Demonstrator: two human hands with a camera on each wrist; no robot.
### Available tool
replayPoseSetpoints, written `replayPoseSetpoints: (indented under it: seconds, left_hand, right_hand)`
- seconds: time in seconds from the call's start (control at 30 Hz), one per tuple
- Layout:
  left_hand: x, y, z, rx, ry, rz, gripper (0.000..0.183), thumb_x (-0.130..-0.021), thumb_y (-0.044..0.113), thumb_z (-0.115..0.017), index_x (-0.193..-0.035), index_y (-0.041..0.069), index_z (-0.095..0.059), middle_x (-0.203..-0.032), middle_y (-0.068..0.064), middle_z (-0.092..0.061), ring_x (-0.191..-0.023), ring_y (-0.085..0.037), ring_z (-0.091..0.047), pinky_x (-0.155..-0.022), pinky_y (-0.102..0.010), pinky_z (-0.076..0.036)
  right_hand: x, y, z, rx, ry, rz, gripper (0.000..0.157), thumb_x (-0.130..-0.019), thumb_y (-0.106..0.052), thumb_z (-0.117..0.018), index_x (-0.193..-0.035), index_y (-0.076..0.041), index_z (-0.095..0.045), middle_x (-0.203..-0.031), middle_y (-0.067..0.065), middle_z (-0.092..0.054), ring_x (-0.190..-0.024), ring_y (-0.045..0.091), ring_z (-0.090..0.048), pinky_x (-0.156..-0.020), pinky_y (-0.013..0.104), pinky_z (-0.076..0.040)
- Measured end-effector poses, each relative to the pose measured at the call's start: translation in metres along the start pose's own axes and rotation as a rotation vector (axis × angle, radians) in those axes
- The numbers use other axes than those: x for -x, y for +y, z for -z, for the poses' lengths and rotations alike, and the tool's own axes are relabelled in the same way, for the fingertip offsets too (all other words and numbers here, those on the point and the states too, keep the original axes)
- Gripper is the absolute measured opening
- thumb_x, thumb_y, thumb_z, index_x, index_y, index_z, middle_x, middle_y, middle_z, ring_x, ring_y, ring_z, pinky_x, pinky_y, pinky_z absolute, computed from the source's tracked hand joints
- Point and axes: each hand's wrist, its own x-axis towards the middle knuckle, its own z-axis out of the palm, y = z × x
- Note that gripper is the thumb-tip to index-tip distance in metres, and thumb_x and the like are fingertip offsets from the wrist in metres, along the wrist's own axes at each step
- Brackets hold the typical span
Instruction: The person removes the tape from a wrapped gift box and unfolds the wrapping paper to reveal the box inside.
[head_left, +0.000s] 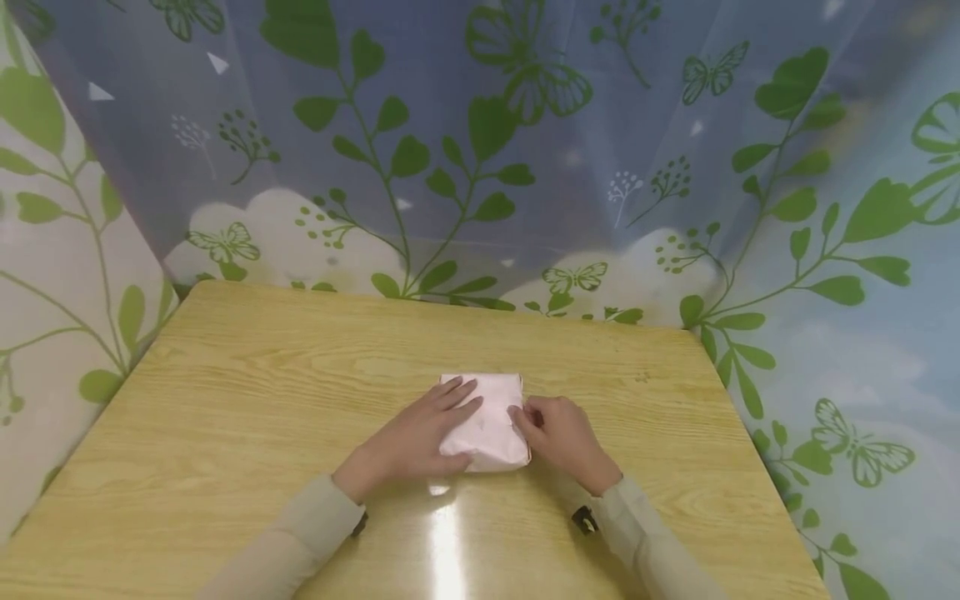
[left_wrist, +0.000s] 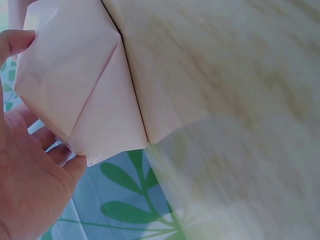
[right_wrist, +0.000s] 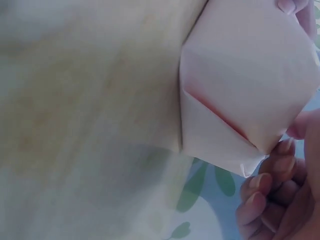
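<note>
A small boxy package wrapped in pale pink paper lies on the table, with folded paper triangles showing on its sides in both wrist views. My left hand rests over its left part, the fingers spread on top and the thumb by the near edge. At the right side, my right hand pinches the wrapping at the edge between thumb and curled fingers. In the right wrist view, those curled fingers sit beside a folded corner of the paper.
The package stands on a light wood-grain table. A curtain printed with green leaves and butterflies borders the table's back and sides. A dark band shows at the right wrist. Light glares off the table in front of the package.
</note>
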Motion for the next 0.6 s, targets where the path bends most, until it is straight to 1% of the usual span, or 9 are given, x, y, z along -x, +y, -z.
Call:
replayPoseSetpoints:
  seconds: [0.17,0.3,0.4,0.6]
  left_hand:
    - [-0.002,-0.001,-0.001,-0.003,0.005,-0.006,0.078,-0.095,0.049,-0.056,-0.155,0.003,-0.039,-0.166,-0.018,-0.026,-0.155,-0.037,-0.019,-0.127,-0.048,-0.015]
    - [-0.002,-0.002,-0.003,-0.002,0.013,-0.004,0.077,-0.095,0.049,-0.056,-0.155,0.003,-0.04,-0.166,-0.017,-0.026,-0.155,-0.036,-0.019,-0.127,-0.048,-0.016]
    - [-0.002,-0.003,-0.004,-0.001,0.012,0.001,0.077,-0.095,0.049,-0.056,-0.155,0.004,-0.039,-0.166,-0.016,-0.026,-0.156,-0.036,-0.018,-0.127,-0.048,-0.017]
    - [-0.001,-0.003,-0.006,-0.007,0.017,-0.004,0.077,-0.095,0.049,-0.056,-0.155,0.004,-0.039,-0.166,-0.016,-0.026,-0.156,-0.036,-0.019,-0.127,-0.048,-0.017]
  right_hand:
    - [-0.01,-0.002,0.001,0.029,-0.043,-0.074,0.049,-0.102,-0.043,-0.058,-0.058,-0.023,-0.048,-0.049,-0.013,-0.038,-0.045,0.003,-0.037,-0.044,0.023,-0.032]
    - [-0.015,-0.004,0.001,0.047,-0.053,-0.128,0.053,-0.102,-0.047,-0.056,-0.057,-0.022,-0.047,-0.048,-0.011,-0.038,-0.045,0.006,-0.036,-0.043,0.025,-0.031]
    - [-0.017,-0.005,0.001,0.059,-0.052,-0.144,0.053,-0.103,-0.044,-0.054,-0.056,-0.022,-0.048,-0.047,-0.011,-0.04,-0.044,0.007,-0.038,-0.042,0.026,-0.031]
    - [-0.02,-0.006,-0.002,0.074,-0.052,-0.153,0.05,-0.105,-0.033,-0.051,-0.056,-0.021,-0.05,-0.048,-0.009,-0.044,-0.044,0.009,-0.041,-0.041,0.026,-0.034]
